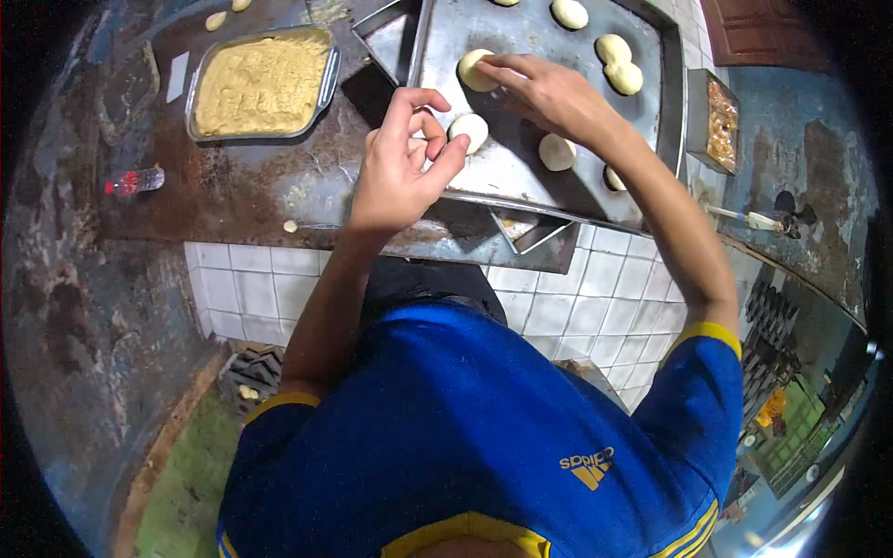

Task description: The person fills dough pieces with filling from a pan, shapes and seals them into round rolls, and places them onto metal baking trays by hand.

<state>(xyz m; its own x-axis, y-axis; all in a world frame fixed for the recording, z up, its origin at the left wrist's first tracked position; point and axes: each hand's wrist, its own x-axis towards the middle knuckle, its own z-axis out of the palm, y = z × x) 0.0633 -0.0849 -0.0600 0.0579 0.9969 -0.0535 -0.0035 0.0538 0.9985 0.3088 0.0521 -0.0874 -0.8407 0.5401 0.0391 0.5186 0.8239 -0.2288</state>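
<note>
Dough ball (471,78): you're prob. placing it, R hand (554,97) touching, grip unclear; L hand (402,177), fingers apart; next: likely easing off.

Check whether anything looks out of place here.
Two round pale dough balls touch on the right of the grey metal tray, while others sit apart. A small pale scrap lies stray on the stained brown worktop.

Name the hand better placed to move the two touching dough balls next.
Likely the right hand: it reaches over the tray, nearer the touching dough balls. The left hand is farther away, by the tray's left edge.
</note>
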